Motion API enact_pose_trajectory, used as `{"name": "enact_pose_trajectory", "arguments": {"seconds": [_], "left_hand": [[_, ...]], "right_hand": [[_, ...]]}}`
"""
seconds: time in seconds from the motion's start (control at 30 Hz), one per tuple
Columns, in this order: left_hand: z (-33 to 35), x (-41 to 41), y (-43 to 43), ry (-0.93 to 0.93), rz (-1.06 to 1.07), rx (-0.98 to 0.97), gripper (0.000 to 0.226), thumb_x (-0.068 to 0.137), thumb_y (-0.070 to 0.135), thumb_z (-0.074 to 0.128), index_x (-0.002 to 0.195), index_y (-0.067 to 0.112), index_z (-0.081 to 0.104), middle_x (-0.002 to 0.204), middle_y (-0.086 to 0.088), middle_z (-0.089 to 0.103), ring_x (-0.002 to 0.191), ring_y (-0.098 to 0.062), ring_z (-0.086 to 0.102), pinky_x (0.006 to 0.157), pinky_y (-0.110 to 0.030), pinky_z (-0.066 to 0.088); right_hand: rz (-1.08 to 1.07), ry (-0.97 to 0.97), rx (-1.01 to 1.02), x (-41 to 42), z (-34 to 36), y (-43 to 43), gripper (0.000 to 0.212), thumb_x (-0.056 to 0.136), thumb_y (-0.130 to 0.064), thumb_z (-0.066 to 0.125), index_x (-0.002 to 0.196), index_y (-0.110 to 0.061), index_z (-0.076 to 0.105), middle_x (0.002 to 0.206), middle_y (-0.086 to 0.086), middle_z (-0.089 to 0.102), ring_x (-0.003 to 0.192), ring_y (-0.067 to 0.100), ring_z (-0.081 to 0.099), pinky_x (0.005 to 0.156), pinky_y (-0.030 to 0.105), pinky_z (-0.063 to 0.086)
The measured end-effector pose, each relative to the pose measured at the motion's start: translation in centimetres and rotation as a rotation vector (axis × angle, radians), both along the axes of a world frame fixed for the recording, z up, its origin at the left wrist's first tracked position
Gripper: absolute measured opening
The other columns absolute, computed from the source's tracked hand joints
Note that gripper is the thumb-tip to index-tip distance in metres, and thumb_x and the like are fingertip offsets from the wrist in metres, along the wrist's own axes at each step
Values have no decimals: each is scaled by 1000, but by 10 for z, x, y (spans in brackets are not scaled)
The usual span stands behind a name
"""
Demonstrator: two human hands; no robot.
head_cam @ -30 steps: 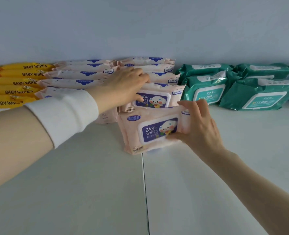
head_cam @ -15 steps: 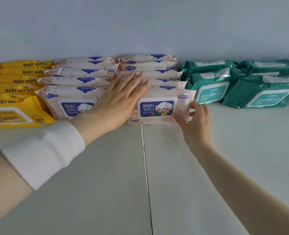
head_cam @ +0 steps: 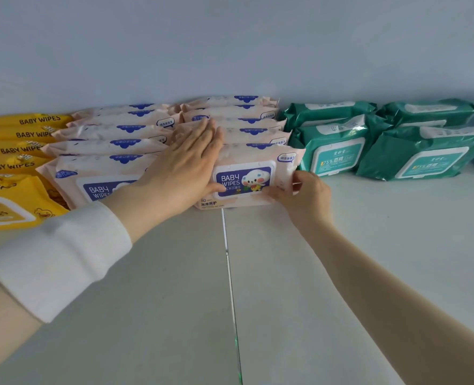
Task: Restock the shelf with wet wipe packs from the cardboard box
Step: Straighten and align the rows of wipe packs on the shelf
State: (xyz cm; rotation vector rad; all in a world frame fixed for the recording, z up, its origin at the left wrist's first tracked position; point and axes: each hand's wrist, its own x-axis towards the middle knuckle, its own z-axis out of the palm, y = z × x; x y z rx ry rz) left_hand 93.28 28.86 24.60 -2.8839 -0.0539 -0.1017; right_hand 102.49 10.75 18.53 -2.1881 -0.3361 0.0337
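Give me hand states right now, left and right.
Left hand: open, flat, palm pressed on the front pink wipes pack, gripping nothing.
Right hand: closed, fingers pinching that pack's right edge.

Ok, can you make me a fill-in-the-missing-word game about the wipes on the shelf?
1. The front pink pack says BABY ____ on its label.
2. The packs left of the pink rows are coloured ____.
3. The green packs sit to the ____ of the pink ones.
4. The left hand lies ____ across the pink packs, while the right hand pinches the front pack's corner.

Missing words: WIPES, yellow, right, flat
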Motion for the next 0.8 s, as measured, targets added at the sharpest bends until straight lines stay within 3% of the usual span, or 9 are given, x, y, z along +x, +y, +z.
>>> {"name": "enact_pose_trajectory", "arguments": {"seconds": [0.1, 0.27, 0.33, 0.37, 0.47, 0.67, 0.8], "left_hand": [[-1, 7, 2, 9, 10, -14, 93, 87, 50, 43, 145, -3, -6, 155, -22, -6, 146, -29, -4, 118, -35, -2], [2, 6, 1, 72, 40, -21, 92, 87, 50, 42, 146, 0, -8, 156, -19, -10, 146, -26, -7, 120, -40, 5], [6, 8, -1, 111, 62, -57, 92, 88, 50, 44, 146, 2, -8, 156, -17, -11, 146, -25, -8, 120, -40, 4], [10, 10, -3, 129, 73, -73, 93, 87, 52, 45, 147, 2, -6, 157, -17, -9, 146, -26, -7, 119, -41, 4], [23, 22, -21, 102, 59, -102, 96, 82, 61, 44, 147, 6, 0, 157, -17, 1, 145, -30, 4, 117, -44, 7], [36, 87, -88, 12, -82, -170, 88, 80, 56, 55, 144, 7, 19, 150, -18, 26, 139, -32, 25, 113, -44, 21], [31, 135, -107, 44, -17, -119, 83, 73, 59, 63, 133, 8, 35, 127, -14, 48, 117, -33, 47, 95, -43, 37]], "right_hand": [[-61, 6, 12, 5, 2, 12, 44, 68, -29, 78, 53, -17, 39, 74, 5, 44, 52, 11, 30, 42, 19, 26], [36, 64, -130, 1, 13, 2, 43, 70, -37, 77, 59, -16, 42, 74, 4, 46, 69, 22, 39, 52, 30, 17], [147, 103, -252, 4, 28, -9, 39, 68, -43, 77, 81, -11, 59, 82, 2, 55, 77, 21, 46, 59, 27, 30], [206, 117, -307, 7, 36, -18, 47, 67, -45, 77, 96, -11, 62, 89, 1, 60, 82, 20, 50, 64, 26, 35], [273, 112, -439, 18, 64, -57, 65, 65, -47, 77, 118, -14, 60, 93, -6, 64, 94, 17, 58, 73, 26, 44], [220, -69, -696, 67, 99, -128, 63, 64, -47, 78, 118, -20, 59, 103, -7, 67, 98, 17, 61, 88, 38, 50], [307, -366, -665, 104, 112, -135, 61, 62, -49, 78, 114, -22, 61, 99, -4, 62, 96, 20, 54, 89, 33, 42]]}}
